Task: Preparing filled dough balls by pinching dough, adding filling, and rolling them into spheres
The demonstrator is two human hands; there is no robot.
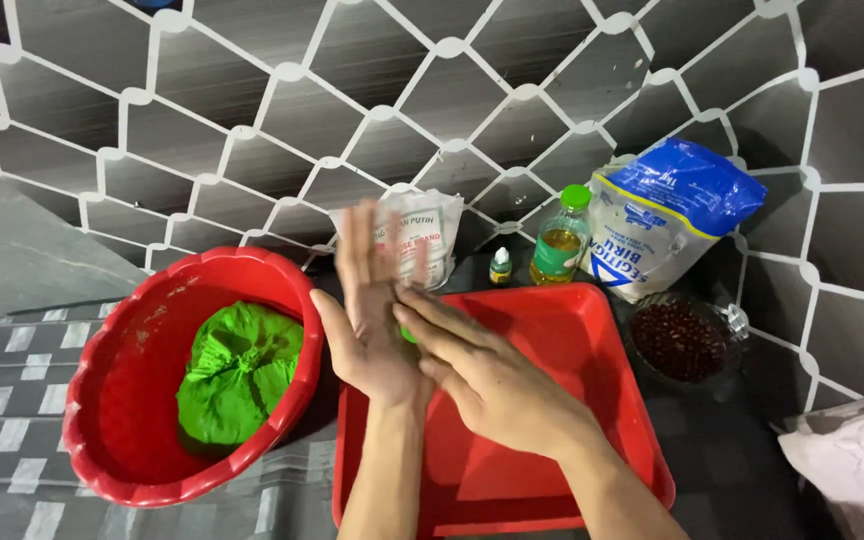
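Note:
My left hand is raised palm-up over the left part of a red tray, fingers blurred. My right hand lies across it, palm pressing down. Between the two palms a small piece of green dough shows. A large lump of the same green dough rests in a red plastic basin to the left of the tray.
Behind the tray stand a white flour bag, a tiny dropper bottle, a bottle of yellow oil with a green cap and a blue-and-white bag. A glass bowl of dark filling sits right of the tray. A tiled wall rises behind.

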